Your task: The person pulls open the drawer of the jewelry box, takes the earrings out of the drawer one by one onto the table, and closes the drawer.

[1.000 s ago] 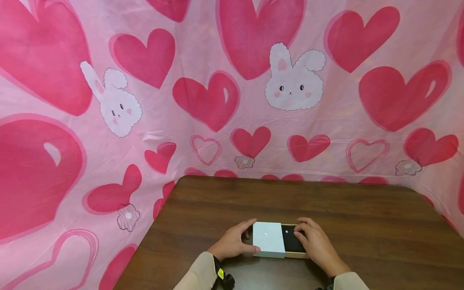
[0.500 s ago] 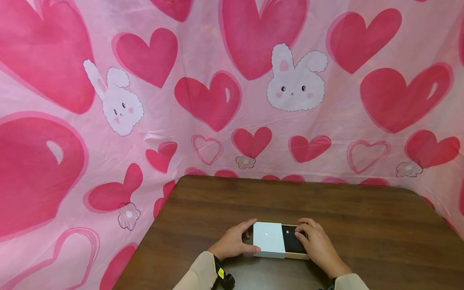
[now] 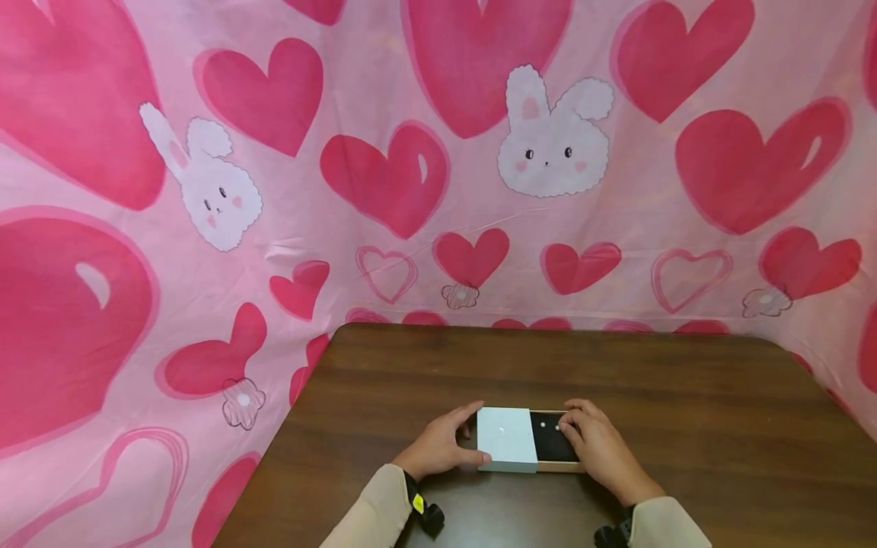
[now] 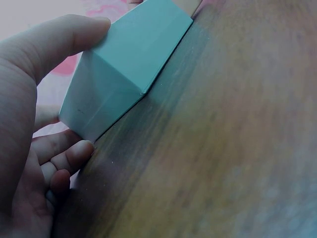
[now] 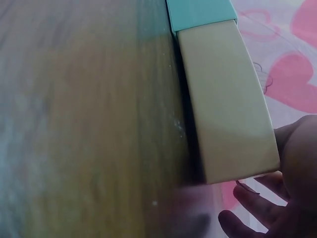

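Observation:
A pale blue drawer box lies on the dark wooden table, its tan tray (image 3: 560, 466) partly out of the sleeve (image 3: 505, 435) on the right. Black lining (image 3: 553, 447) fills the tray and bears two small white beads (image 3: 543, 425). My left hand (image 3: 441, 443) holds the sleeve's left end, thumb (image 4: 81, 35) on its near edge and fingers at the far side. At the tray's right end, my right hand (image 3: 601, 449) grips with thumb and fingers, covering that end from above. A thin loop (image 5: 246, 188) shows at the tray's end by the right fingers.
Wood-grain table (image 3: 411, 365) extends around the box, its far edge against a pink cloth backdrop (image 3: 473, 183) with hearts and rabbits. Each wrist wears a black camera strap (image 3: 430, 517) below a beige sleeve cuff (image 3: 384, 495).
The head view has tilted slightly downward. My right fingers have shifted a little, and a second white bead now shows beside them. The left hand and sleeve keep their place on the table.

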### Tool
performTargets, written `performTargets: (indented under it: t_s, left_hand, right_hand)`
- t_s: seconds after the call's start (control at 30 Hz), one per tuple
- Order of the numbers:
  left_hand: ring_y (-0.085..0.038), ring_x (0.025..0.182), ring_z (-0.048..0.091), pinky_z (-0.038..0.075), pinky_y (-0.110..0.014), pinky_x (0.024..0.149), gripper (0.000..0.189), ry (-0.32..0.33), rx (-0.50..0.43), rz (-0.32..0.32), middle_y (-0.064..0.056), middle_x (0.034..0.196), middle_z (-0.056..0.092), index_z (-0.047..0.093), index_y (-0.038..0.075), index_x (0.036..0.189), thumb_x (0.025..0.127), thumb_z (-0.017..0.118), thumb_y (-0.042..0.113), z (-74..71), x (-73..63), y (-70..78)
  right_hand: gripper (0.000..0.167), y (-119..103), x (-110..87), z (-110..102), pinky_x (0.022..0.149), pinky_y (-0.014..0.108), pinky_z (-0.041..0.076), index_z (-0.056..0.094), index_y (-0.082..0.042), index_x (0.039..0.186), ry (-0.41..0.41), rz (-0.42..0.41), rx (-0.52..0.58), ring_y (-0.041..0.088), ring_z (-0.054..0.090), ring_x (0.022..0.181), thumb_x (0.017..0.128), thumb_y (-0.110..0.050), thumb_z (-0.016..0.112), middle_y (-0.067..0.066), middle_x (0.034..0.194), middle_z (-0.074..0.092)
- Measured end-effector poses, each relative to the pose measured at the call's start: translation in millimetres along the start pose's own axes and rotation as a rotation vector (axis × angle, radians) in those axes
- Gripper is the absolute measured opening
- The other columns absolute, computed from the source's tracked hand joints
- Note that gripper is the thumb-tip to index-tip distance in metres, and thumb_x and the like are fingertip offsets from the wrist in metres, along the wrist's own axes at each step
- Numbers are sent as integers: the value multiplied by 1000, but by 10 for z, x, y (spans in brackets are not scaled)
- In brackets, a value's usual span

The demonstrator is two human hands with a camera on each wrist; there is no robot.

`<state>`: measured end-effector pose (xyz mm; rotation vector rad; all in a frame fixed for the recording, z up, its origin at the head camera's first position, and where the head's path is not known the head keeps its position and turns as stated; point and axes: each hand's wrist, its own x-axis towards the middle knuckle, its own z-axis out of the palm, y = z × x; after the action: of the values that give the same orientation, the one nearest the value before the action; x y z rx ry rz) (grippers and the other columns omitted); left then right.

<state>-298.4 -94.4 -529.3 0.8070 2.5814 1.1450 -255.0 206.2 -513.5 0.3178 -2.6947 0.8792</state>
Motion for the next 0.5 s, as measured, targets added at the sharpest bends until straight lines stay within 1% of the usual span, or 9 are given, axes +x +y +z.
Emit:
performTargets:
  t_s: [0.17,0.3,0.5]
  left_hand:
    - [-8,95,50,43,-31,75,90,3,-2,7,12,111,53,37,28,151,75,78,54,1,-3,-7]
    - [-9,95,49,43,-32,75,90,1,-13,4,12,112,53,36,30,151,76,78,53,9,-1,-21]
    - [-9,95,49,42,-33,76,90,4,-15,-4,12,111,53,36,30,151,75,79,53,17,1,-27]
  right_hand:
    - [3,-20,0,15,92,55,40,68,-13,88,-49,13,-8,37,52,114,91,-13,69,15,124,56]
    - [7,-33,6,25,93,55,40,67,-15,85,-67,19,-34,37,52,115,88,-11,72,15,125,55]
    - [11,-48,5,30,92,55,41,66,-17,82,-65,31,-51,37,51,113,90,-10,70,13,122,56]
